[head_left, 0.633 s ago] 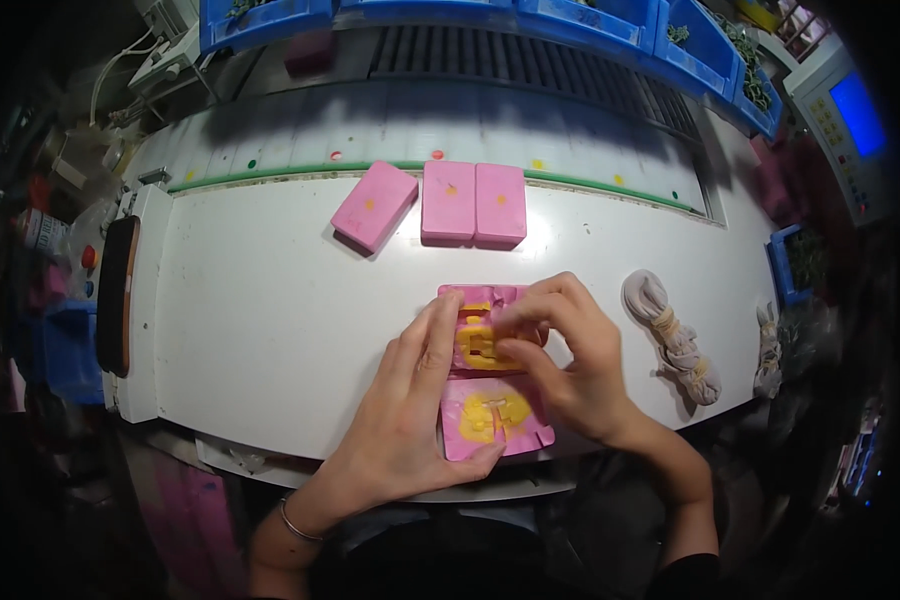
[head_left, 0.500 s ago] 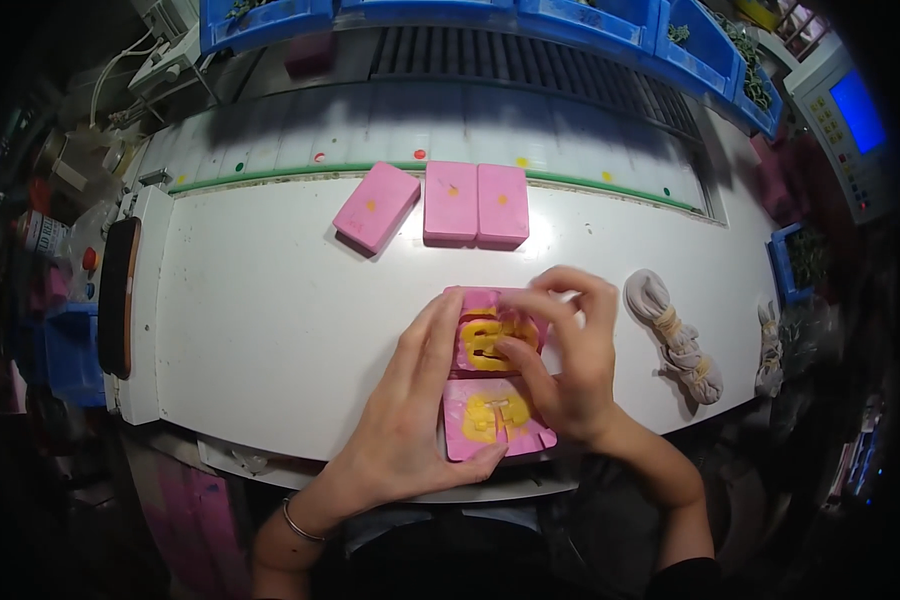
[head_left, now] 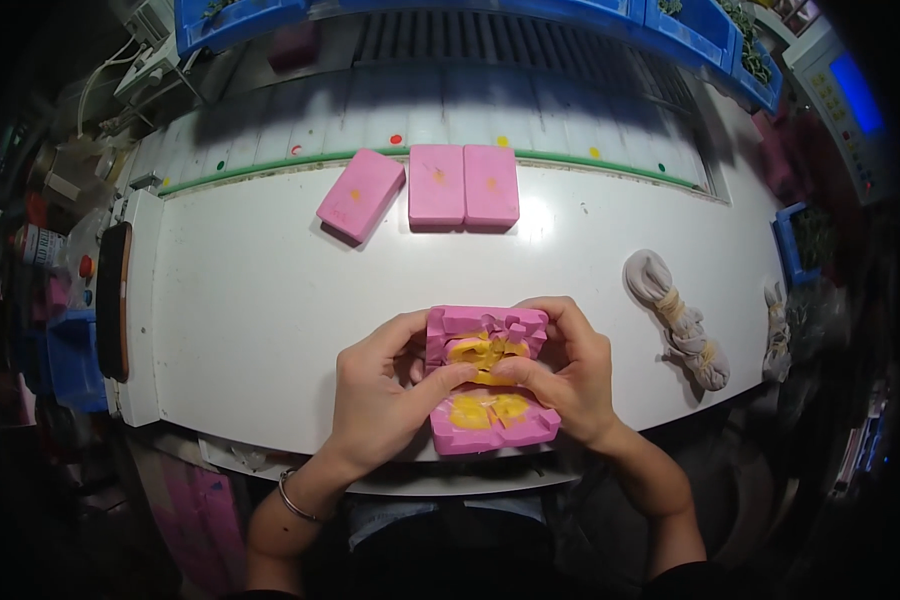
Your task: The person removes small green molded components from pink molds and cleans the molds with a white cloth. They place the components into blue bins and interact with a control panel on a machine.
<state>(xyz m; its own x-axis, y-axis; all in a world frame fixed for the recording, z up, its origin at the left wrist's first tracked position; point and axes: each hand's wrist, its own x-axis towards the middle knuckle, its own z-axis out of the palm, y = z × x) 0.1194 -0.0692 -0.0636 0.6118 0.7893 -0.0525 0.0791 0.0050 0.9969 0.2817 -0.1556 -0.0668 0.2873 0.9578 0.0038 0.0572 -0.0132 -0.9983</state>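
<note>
Near the front edge of the white table, both hands grip the upper half of an opened pink block mold (head_left: 487,318), which is tilted up. Its hollowed middle is lined in yellow (head_left: 482,352). My left hand (head_left: 382,385) wraps the left side and my right hand (head_left: 578,380) the right side, fingers behind it. Both thumbs press on the lower edge of the yellow middle. Just below lies the other pink half (head_left: 495,438), its inner face up with a yellow patch and a slit. Whether the halves are joined cannot be told.
Several closed pink blocks, one slanted block (head_left: 361,195) and a pair (head_left: 464,188), stand farther back. Tied pale cloth bundles (head_left: 677,320) lie at right. A dark flat oblong (head_left: 117,300) edges the left side. Blue bins (head_left: 705,40) and a blue-screened device (head_left: 855,95) stand beyond.
My right hand has moved from above the yellow middle to the mold's right side. My left hand has shifted up off the lower half. The upper half is now tilted up.
</note>
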